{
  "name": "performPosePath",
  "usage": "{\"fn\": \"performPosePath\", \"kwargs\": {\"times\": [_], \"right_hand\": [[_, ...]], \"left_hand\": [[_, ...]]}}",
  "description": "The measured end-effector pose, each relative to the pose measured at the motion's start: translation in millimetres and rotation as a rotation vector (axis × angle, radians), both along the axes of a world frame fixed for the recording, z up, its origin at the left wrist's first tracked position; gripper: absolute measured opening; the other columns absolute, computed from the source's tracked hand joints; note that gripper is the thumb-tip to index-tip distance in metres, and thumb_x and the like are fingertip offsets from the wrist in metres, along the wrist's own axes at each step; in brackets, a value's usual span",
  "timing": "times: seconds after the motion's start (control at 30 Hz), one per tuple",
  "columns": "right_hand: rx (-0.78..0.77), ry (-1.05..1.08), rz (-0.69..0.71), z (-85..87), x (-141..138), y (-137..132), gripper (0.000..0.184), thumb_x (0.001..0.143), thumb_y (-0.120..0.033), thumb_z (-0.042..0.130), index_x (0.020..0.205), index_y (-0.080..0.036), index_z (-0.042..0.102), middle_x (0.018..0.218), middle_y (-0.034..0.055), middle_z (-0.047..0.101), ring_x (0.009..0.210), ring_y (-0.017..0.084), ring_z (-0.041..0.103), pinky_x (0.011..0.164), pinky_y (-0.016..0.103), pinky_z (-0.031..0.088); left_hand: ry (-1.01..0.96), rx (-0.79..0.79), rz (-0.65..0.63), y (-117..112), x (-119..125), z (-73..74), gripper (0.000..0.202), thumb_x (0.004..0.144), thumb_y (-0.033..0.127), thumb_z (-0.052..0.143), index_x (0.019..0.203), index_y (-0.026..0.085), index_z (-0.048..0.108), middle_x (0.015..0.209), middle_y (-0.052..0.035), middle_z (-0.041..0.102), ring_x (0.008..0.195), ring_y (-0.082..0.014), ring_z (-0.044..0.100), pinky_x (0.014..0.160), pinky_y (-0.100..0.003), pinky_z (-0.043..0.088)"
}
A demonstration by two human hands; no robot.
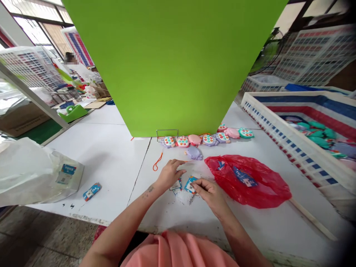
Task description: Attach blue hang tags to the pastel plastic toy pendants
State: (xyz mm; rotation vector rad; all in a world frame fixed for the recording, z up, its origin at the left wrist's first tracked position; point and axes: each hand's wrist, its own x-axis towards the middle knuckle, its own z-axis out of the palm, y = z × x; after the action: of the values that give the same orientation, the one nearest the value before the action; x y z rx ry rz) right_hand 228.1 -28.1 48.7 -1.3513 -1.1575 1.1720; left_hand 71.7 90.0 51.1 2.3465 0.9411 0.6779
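Observation:
My right hand (pixel 207 191) pinches the edge of a small blue and white printed card (pixel 191 184) between thumb and fingers. My left hand (pixel 171 173) hovers to its left with thumb and fingers apart; a bit of orange cord shows by its index fingertip. Under it lie more printed cards (pixel 175 185), partly hidden, and a small heap of white plastic fasteners (pixel 185 197). Beyond the hands rests a lilac animal-shaped toy (pixel 194 153). An orange cord loop (pixel 157 162) lies farther left. Several pastel toys with coloured buttons (pixel 183 141) form a row at the back.
A tall green panel (pixel 178 66) stands behind the toys. To the right are a red plastic bag (pixel 250 181) with cards, a wooden stick (pixel 314 218) and a white crate (pixel 300 148) of toys. A card stack (pixel 92 191) and a white plastic bag (pixel 36 174) lie left.

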Motion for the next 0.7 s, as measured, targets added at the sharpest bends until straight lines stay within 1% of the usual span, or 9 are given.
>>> {"fn": "performPosePath", "kwargs": {"times": [0.1,0.23,0.27,0.33,0.43,0.53,0.6,0.63,0.7], "right_hand": [[-0.017,-0.002,-0.069,-5.5,11,-9,0.028,0.078,-0.044,0.060,0.075,-0.016,0.063,0.062,-0.0013,0.054,0.054,0.010,0.044,0.049,0.022,0.032],[-0.029,-0.012,-0.123,-15.9,22,-19,0.030,0.078,-0.046,0.060,0.076,-0.016,0.064,0.060,-0.0010,0.053,0.048,0.009,0.039,0.043,0.022,0.027],[-0.033,-0.017,-0.129,-17.9,24,-21,0.031,0.078,-0.047,0.060,0.076,-0.016,0.064,0.059,-0.0011,0.052,0.046,0.008,0.037,0.042,0.021,0.026],[-0.039,-0.022,-0.139,-20.4,28,-24,0.031,0.078,-0.047,0.060,0.077,-0.016,0.064,0.058,-0.0012,0.051,0.044,0.007,0.034,0.041,0.021,0.024],[-0.052,0.002,-0.172,-21.4,32,-25,0.032,0.077,-0.048,0.061,0.078,-0.016,0.064,0.057,-0.0019,0.049,0.044,0.007,0.032,0.039,0.020,0.023],[-0.013,0.065,-0.317,-21.3,37,-18,0.033,0.076,-0.048,0.063,0.081,-0.016,0.063,0.056,-0.0026,0.047,0.046,0.008,0.037,0.041,0.021,0.027],[0.071,0.100,-0.491,-21.7,40,-8,0.032,0.075,-0.046,0.064,0.084,-0.016,0.062,0.058,-0.0023,0.049,0.050,0.010,0.041,0.045,0.022,0.033],[0.114,0.115,-0.579,-21.9,41,-1,0.032,0.075,-0.045,0.065,0.084,-0.016,0.062,0.059,-0.0019,0.051,0.052,0.010,0.044,0.049,0.022,0.036],[0.167,0.145,-0.688,-21.9,36,13,0.031,0.074,-0.045,0.066,0.086,-0.016,0.061,0.065,-0.0005,0.055,0.058,0.012,0.050,0.056,0.025,0.042]], "left_hand": [[0.170,0.072,-0.051,29,37,-11.5,0.048,0.081,0.025,0.061,0.126,0.018,0.047,0.128,-0.0108,0.050,0.119,-0.0234,0.043,0.101,-0.038,0.036],[0.211,0.045,-0.086,52,83,-25.5,0.065,0.068,0.020,0.071,0.128,0.020,0.045,0.142,-0.0117,0.036,0.133,-0.0300,0.026,0.108,-0.045,0.025],[0.210,0.026,-0.075,55,89,-28.5,0.065,0.068,0.019,0.071,0.128,0.020,0.045,0.143,-0.0119,0.035,0.134,-0.0310,0.024,0.108,-0.047,0.024],[0.197,-0.021,-0.033,62,94,-32.1,0.057,0.075,0.017,0.062,0.128,0.019,0.044,0.141,-0.0141,0.038,0.131,-0.0313,0.031,0.104,-0.047,0.029],[0.152,-0.103,0.053,69,83,-28.6,0.045,0.084,0.015,0.047,0.128,0.014,0.042,0.128,-0.0182,0.050,0.114,-0.0282,0.049,0.095,-0.043,0.038],[0.098,-0.196,0.126,61,54,-15.8,0.040,0.086,0.025,0.046,0.124,0.011,0.043,0.103,-0.0146,0.062,0.092,-0.0244,0.059,0.081,-0.037,0.046],[0.044,-0.273,0.126,41,33,-6.4,0.037,0.086,0.032,0.046,0.117,0.011,0.047,0.093,-0.0097,0.063,0.080,-0.0204,0.061,0.071,-0.031,0.048],[-0.002,-0.332,0.093,27,23,-2.7,0.036,0.087,0.035,0.046,0.115,0.013,0.048,0.090,-0.0069,0.063,0.075,-0.0172,0.060,0.066,-0.028,0.048],[-0.294,-0.643,-0.018,-6,6,1.6,0.042,0.082,0.038,0.055,0.114,0.013,0.048,0.091,-0.0055,0.062,0.071,-0.0149,0.058,0.063,-0.026,0.048]]}}
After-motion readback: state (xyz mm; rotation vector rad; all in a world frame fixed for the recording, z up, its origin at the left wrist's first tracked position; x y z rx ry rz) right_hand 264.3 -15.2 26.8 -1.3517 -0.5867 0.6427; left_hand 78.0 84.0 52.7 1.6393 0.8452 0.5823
